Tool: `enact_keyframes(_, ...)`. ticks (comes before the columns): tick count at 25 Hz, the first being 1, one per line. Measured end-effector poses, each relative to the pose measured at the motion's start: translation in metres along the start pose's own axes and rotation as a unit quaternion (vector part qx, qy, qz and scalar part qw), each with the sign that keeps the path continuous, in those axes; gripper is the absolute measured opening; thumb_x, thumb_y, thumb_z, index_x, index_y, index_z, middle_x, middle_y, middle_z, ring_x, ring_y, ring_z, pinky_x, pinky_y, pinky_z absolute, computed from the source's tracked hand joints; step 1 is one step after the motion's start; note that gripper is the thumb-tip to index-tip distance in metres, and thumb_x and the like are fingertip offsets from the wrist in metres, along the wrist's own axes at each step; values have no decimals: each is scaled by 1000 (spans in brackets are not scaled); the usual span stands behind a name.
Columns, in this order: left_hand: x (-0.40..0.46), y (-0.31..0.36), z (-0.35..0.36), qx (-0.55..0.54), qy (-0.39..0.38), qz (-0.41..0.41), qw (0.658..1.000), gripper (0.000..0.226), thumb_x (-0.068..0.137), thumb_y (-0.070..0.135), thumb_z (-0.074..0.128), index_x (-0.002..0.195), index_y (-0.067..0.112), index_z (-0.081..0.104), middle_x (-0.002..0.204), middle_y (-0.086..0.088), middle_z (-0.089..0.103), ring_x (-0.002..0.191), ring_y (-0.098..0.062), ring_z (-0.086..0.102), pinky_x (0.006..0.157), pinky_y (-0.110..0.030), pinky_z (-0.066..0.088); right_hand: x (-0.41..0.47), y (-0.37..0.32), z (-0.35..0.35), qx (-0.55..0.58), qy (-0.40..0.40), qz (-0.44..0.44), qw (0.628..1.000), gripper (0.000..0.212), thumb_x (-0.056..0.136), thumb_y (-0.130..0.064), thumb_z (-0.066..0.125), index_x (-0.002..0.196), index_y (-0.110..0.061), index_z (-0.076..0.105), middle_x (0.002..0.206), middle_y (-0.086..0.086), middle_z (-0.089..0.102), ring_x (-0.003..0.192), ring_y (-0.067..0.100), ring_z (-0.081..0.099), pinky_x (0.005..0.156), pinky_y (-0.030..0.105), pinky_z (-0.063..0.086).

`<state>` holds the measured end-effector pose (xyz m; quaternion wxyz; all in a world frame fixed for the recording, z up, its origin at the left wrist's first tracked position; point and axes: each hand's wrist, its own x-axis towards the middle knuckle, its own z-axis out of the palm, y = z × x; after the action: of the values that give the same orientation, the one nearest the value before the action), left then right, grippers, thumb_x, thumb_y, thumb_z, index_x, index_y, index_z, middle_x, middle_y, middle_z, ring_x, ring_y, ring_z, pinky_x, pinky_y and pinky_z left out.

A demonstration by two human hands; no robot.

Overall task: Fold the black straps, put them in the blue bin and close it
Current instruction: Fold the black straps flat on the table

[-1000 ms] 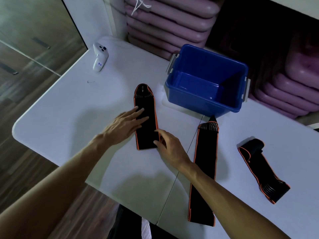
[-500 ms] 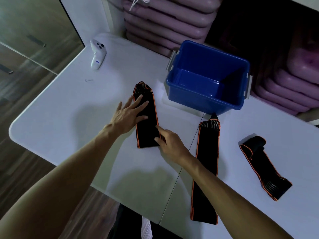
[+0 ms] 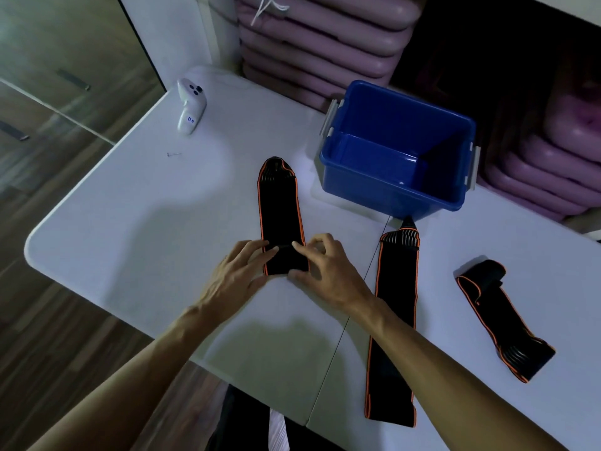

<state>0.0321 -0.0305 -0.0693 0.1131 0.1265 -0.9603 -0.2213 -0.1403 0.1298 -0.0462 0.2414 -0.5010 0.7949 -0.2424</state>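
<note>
A folded black strap with orange edging (image 3: 279, 209) lies on the white table (image 3: 130, 222), left of the open, empty blue bin (image 3: 393, 193). My left hand (image 3: 234, 278) and my right hand (image 3: 325, 271) both pinch its near end. A second black strap (image 3: 393, 320) lies stretched out long to the right, its far tip at the bin's base. A third strap (image 3: 500, 317) lies loosely doubled at the far right. No lid is in view.
A white handheld controller (image 3: 191, 105) rests at the table's far left corner, with a small metal pin (image 3: 174, 154) nearby. Stacked purple cushions (image 3: 325, 43) stand behind the bin. The table's seam runs between the first two straps. Wooden floor lies to the left.
My left hand slid from the strap's middle down to its near end. My right hand's fingers curled in and now pinch that same end.
</note>
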Motion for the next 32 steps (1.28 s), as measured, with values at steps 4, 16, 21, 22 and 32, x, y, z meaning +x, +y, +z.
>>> enact_keyframes(4,5,3,-8,-69,-5,-20,997,41,93,29,57,131,15,54,122,-5,56,108,-24,56,93,-32,48,0,4,-3,-31,-12,-41,999,58,92,-37,63,144,-15,47,135,2,46,113,20,43,96,33,46)
enact_keyframes(16,53,14,-18,-153,17,-254,955,26,93,29,56,113,13,51,59,-11,63,49,-21,52,53,-29,40,38,-18,-3,178,100,89,975,9,97,-25,60,102,-19,56,61,-10,49,53,7,46,54,17,38)
enact_keyframes(21,40,16,-9,-5,73,-168,983,23,94,33,54,113,22,59,108,-2,56,92,-24,60,61,-33,50,28,-5,-4,88,73,34,993,32,90,-44,63,117,-26,60,109,-3,54,97,13,52,81,28,49)
enact_keyframes(22,38,12,-9,-4,68,-128,989,29,93,36,56,115,18,59,114,-2,55,97,-24,59,65,-36,53,24,-1,-4,36,49,20,998,45,86,-45,67,126,-26,56,122,-2,50,105,16,48,83,29,49)
enact_keyframes(32,41,-5,-29,-164,-6,-150,975,47,88,55,47,110,17,64,92,5,67,77,-12,65,68,-30,51,35,-1,-15,18,5,-15,1000,42,99,-42,49,132,-16,53,121,0,60,108,17,50,90,32,46)
